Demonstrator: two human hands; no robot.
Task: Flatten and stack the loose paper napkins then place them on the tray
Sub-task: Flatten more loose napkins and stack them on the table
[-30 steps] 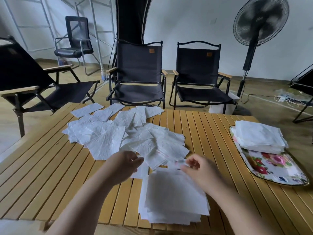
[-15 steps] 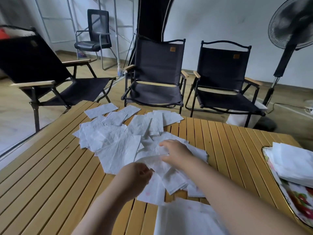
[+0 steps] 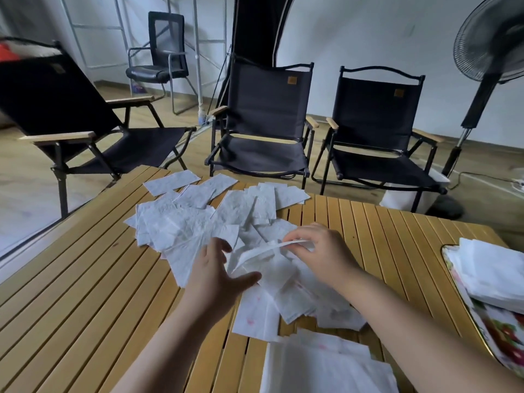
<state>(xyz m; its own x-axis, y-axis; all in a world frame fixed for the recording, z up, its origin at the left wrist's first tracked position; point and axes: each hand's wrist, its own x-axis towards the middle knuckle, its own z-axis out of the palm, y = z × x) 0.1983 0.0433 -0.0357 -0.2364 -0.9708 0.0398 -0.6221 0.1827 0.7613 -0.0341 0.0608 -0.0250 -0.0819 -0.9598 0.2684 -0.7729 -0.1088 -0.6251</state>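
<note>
- Head view: thin, crinkled white paper napkins (image 3: 198, 225) lie scattered on the slatted yellow wooden table (image 3: 85, 293).
- Over this pile the left hand (image 3: 218, 276) reaches palm-down, fingers and thumb spread.
- Beside it, the right hand (image 3: 320, 256) pinches one lifted napkin (image 3: 263, 251) by its edge.
- At right, a squared napkin stack (image 3: 499, 276) sits on the gold-rimmed floral tray (image 3: 502, 327).

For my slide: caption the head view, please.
Right hand pinches a napkin over the loose pile; left hand open.

Bare tabletop (image 3: 397, 236) — between napkin heap (image 3: 184, 225) (sprawling), tray (image 3: 502, 330).
</note>
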